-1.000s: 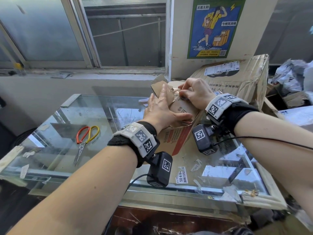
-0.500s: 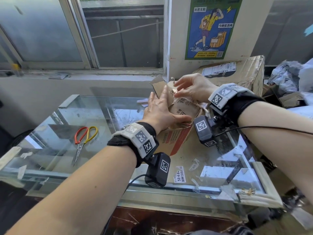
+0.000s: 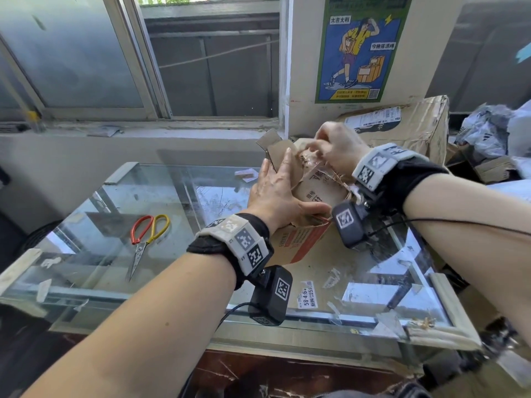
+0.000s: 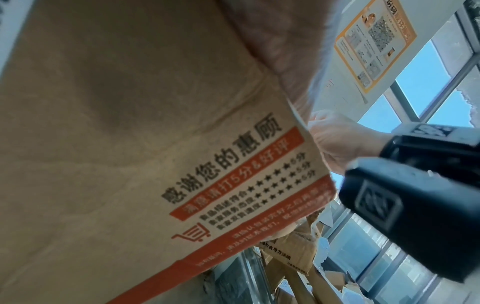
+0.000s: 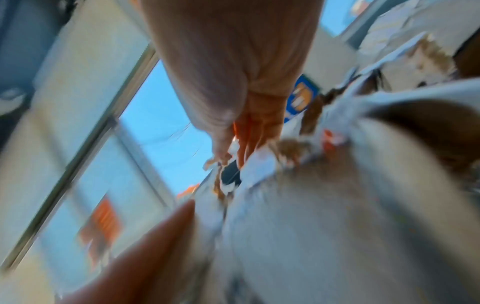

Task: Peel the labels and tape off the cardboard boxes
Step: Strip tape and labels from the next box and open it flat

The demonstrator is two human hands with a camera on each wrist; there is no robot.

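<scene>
On glass, left hand [image 3: 275, 193] (fingers straight) steadies box [image 3: 298, 242]; right hand [image 3: 339, 147] pinches tape [image 3: 311, 156].

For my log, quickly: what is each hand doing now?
Left hand: open, pressed flat on the small cardboard box.
Right hand: pinching the clear tape.

Left hand [image 3: 280, 193] in the middle, fingers straight and spread, thumb stuck out to the right, pressing flat. Right hand [image 3: 336, 146] just above it, fingers curled, pinching. Both forearms bare, reaching forward.
</scene>
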